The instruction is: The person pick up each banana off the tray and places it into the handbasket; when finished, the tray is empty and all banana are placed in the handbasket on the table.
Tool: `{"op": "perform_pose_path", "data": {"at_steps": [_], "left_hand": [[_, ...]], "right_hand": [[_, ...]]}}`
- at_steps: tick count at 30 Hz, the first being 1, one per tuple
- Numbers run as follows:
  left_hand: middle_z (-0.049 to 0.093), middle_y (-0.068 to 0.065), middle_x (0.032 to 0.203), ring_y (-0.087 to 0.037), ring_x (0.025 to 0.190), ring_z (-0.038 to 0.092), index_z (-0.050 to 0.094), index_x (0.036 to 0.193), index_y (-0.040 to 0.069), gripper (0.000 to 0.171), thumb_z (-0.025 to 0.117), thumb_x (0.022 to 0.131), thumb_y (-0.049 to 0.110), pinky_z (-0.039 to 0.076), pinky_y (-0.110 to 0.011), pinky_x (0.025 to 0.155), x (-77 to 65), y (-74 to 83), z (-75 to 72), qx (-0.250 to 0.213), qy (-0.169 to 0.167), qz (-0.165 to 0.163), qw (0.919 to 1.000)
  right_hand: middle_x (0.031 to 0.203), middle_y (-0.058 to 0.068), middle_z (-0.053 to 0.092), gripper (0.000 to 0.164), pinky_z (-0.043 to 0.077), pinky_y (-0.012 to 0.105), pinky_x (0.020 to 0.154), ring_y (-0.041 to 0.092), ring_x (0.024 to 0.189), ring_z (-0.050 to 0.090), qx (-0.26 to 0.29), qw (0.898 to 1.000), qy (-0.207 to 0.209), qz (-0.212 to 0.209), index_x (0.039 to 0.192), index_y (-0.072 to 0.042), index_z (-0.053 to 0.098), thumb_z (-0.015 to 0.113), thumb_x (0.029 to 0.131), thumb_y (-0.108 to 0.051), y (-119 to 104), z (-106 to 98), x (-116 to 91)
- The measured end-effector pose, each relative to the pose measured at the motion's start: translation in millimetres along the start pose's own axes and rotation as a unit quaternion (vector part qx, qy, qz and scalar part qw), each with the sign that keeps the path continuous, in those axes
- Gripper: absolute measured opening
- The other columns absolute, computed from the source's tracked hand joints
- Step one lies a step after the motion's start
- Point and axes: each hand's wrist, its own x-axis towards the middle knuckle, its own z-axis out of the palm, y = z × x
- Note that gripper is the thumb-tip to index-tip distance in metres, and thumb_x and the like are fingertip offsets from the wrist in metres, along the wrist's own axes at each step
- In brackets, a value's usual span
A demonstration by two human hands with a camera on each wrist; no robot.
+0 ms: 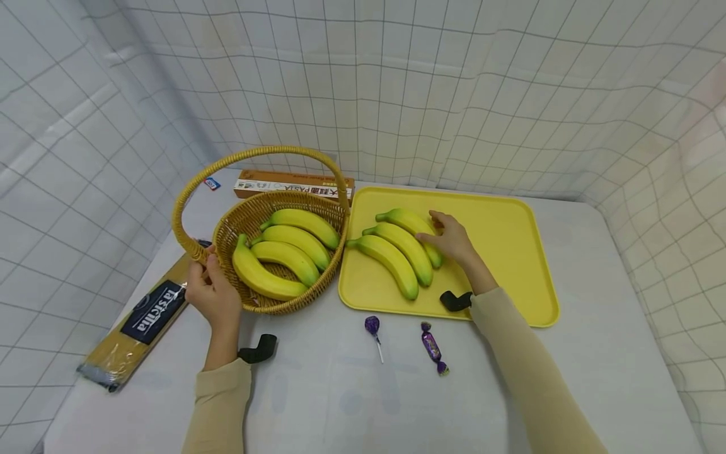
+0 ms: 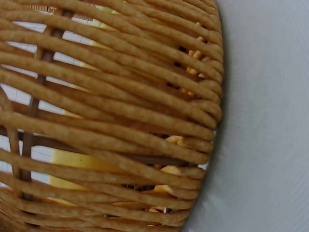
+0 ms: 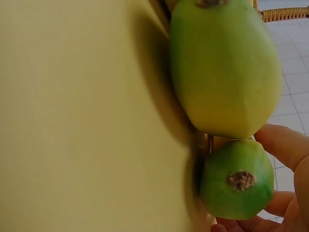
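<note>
Nearest are the two beige sleeves (image 1: 220,403) reaching over the white table (image 1: 340,416), the hands well apart from each other. Between the sleeves lie a purple wrapped candy (image 1: 432,348) and, to its left, a lollipop (image 1: 372,325) with its stick towards the person. Off to the left, a long bag of pasta (image 1: 150,315) with a dark label lies slantwise, its far end near the left hand (image 1: 215,295). That hand grips the wicker basket (image 1: 295,305) at its left side, fingers and thumb pinching the foot of the tall handle (image 1: 278,150). Inside the basket lie four bananas (image 1: 285,257), side by side. Just right of it is a yellow tray (image 1: 499,252) with three more bananas on its left part: the near banana (image 1: 391,260), the middle banana (image 1: 405,247) and the far banana (image 1: 408,219). The right hand (image 1: 450,239) holds the far banana, thumb on the near side, fingers on the other; how firmly, I cannot tell. Behind the basket stands a pasta box (image 1: 295,183), with a small blue packet (image 1: 212,183) to its left. Farthest back hangs a white checked cloth (image 1: 408,94).
</note>
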Motion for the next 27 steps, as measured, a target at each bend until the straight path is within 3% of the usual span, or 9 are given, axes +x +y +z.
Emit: {"op": "perform_pose_path", "data": {"at_steps": [5, 15, 27], "left_hand": [[0.067, -0.030, 0.107, 0.006, 0.077, 0.050, 0.065, 0.111, -0.012, 0.026, 0.049, 0.100, 0.005, 0.035, -0.010, 0.068, -1.6, 15.1, -0.7, 0.007, 0.002, 0.001, 1.0000], [0.066, -0.030, 0.107, 0.002, 0.078, 0.050, 0.064, 0.111, -0.013, 0.025, 0.050, 0.099, 0.004, 0.036, -0.011, 0.068, -2.0, 18.5, -1.4, -0.004, -0.002, 0.001, 1.0000], [0.066, -0.031, 0.107, 0.006, 0.077, 0.048, 0.063, 0.110, -0.014, 0.025, 0.050, 0.099, 0.004, 0.035, -0.010, 0.069, -2.7, 19.9, -2.8, -0.006, -0.005, 0.000, 1.0000]], "right_hand": [[0.152, 0.021, 0.039, 0.078, 0.036, 0.051, 0.110, 0.039, 0.136, 0.040, 0.003, 1.000, -0.002, -0.002, 0.153, -0.006, 0.029, 0.067, 0.092, -0.035, -1.3, 0.3, -1.4], [0.141, 0.021, 0.051, 0.061, 0.041, 0.050, 0.105, 0.037, 0.126, 0.049, -0.019, 1.000, 0.001, -0.016, 0.143, -0.003, 0.048, 0.064, 0.094, -0.034, -1.4, 1.5, 0.4], [0.138, 0.021, 0.056, 0.057, 0.044, 0.049, 0.103, 0.037, 0.125, 0.053, -0.023, 0.999, 0.017, -0.023, 0.140, -0.001, 0.051, 0.065, 0.093, -0.031, -8.2, 0.7, -2.8]]}}
